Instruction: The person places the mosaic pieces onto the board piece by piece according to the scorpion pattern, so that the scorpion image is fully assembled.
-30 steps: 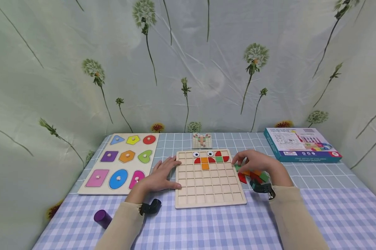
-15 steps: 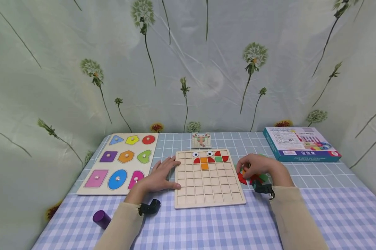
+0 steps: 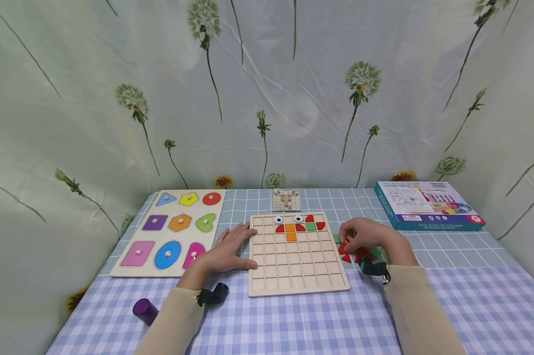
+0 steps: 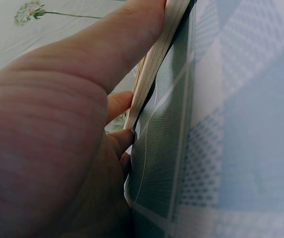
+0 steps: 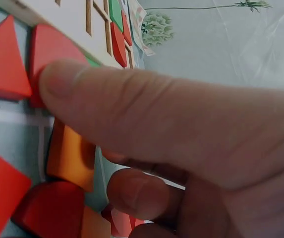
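Observation:
A wooden grid board point(image 3: 298, 266) lies in front of me. Owl-eye tiles point(image 3: 298, 219) and several red, orange and green tiles fill part of its upper rows. My left hand point(image 3: 224, 254) rests with spread fingers along its left edge; in the left wrist view its thumb point(image 4: 132, 39) touches the board's side. To the right of the board, my right hand point(image 3: 366, 234) is down at a pile of loose pieces, pinching a red curved-edge piece point(image 5: 57, 44). In the right wrist view the thumb lies on this piece, and the index fingertip is hidden behind it.
Beside the pinched piece lie a red pointed piece point(image 5: 5, 64) and an orange piece point(image 5: 72, 158). A pattern card point(image 3: 286, 200) sits behind the board. A knobbed shape puzzle point(image 3: 145, 207) is at left, a purple cylinder point(image 3: 145, 311) nearer me, a box point(image 3: 426, 204) back right.
My right hand has moved from the board's right edge down into the pile, and its thumb and fingers have closed in on a red piece. The left hand stays put.

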Demonstrator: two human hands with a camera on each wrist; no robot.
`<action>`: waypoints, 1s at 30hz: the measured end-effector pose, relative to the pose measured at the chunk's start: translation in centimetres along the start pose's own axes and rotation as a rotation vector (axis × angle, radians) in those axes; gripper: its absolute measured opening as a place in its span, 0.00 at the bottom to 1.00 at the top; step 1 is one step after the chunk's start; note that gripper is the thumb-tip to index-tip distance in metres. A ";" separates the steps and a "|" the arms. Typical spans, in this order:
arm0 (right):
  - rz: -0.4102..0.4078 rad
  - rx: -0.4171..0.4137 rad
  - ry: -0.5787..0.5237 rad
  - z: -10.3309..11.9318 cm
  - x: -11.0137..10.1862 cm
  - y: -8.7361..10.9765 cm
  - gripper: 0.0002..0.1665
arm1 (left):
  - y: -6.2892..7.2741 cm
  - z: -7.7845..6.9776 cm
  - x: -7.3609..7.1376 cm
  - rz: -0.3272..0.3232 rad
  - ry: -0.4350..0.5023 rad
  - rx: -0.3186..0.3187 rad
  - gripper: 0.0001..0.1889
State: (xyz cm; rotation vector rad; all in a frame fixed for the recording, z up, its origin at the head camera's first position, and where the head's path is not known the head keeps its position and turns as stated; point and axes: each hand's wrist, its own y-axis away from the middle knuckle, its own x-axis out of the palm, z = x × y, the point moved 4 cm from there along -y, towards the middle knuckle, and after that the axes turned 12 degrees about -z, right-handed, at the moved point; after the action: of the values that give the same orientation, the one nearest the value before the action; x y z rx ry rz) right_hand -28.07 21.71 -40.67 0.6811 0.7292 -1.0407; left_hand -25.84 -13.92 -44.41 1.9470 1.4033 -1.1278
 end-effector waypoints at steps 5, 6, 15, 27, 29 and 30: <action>-0.034 -0.006 -0.011 0.0 0.0 -0.1 0.08 | 0.0 0.1 0.1 0.006 0.002 -0.003 0.47; -0.040 -0.006 -0.013 -0.1 0.0 -0.2 0.08 | 0.0 0.1 0.1 0.008 0.002 -0.004 0.47; -0.135 -0.035 -0.032 0.4 -0.5 -0.5 0.09 | 0.0 0.0 -0.1 0.001 0.004 -0.011 0.46; -0.265 -0.023 -0.012 2.3 0.3 -1.6 0.09 | 0.1 -0.1 -0.1 0.004 0.018 -0.006 0.45; -0.288 -0.023 -0.027 2.5 0.5 -1.8 0.08 | 0.1 -0.1 -0.1 0.003 0.020 -0.004 0.46; -0.299 -0.027 -0.032 2.7 0.6 -1.9 0.07 | 0.1 -0.1 -0.2 0.003 0.021 -0.005 0.46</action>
State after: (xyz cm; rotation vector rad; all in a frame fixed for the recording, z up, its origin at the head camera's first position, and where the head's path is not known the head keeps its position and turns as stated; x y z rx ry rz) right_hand -29.12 18.61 -39.89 0.5403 0.8325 -1.3092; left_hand -25.75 -13.96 -44.23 1.9622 1.4124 -1.1050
